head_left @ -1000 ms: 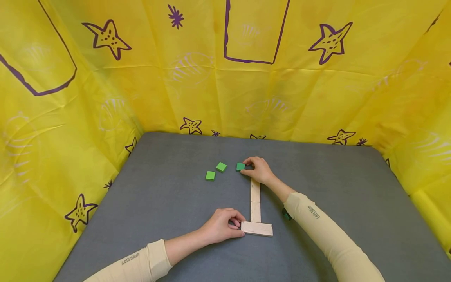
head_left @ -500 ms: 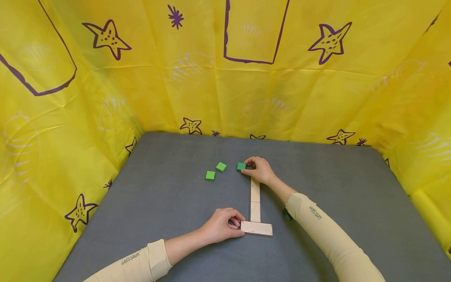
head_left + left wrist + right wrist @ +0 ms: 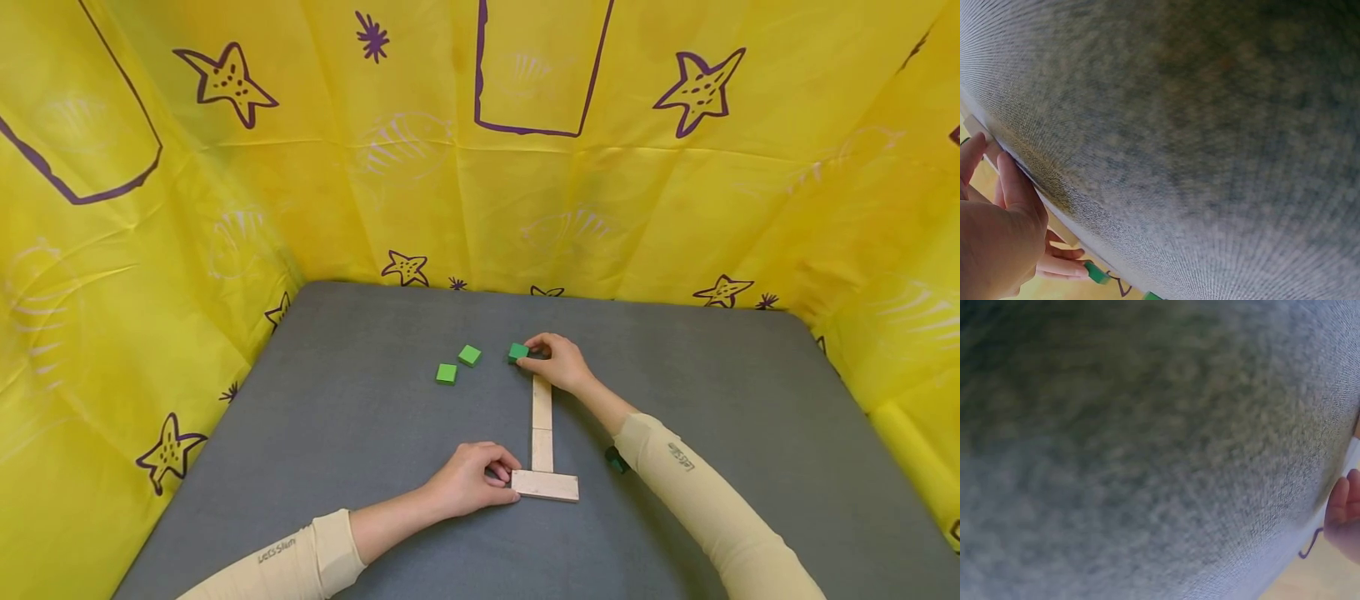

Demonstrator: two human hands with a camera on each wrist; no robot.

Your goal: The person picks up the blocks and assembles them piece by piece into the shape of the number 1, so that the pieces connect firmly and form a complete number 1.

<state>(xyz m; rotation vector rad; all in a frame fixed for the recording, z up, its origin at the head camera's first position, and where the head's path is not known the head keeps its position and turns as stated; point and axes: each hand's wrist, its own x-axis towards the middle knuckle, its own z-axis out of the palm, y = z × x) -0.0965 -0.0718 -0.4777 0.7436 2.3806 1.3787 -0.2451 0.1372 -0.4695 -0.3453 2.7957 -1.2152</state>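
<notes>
In the head view my right hand (image 3: pixel 561 364) pinches a dark green square block (image 3: pixel 517 352) between thumb and fingertips, at the far end of a line of wooden blocks. Two plain blocks (image 3: pixel 542 425) lie end to end in that line, its far end partly under the hand. Across the near end sits another wooden block (image 3: pixel 545 486). My left hand (image 3: pixel 468 482) holds this crosswise block by its left end, thumb at the near corner and a finger at the far one. The left wrist view also catches the green block (image 3: pixel 1095 272). Only fingers of the right hand (image 3: pixel 1344 512) show in the right wrist view.
Two light green square blocks (image 3: pixel 470 356) lie left of the dark green one, one nearer me than the other. Grey cloth covers the table (image 3: pixel 337 433). Yellow patterned curtains (image 3: pixel 420 192) hang behind the table and at both sides.
My right hand has slid the dark green block slightly to the right, closer to the wooden line, and turned it a little. The left hand stays in place.
</notes>
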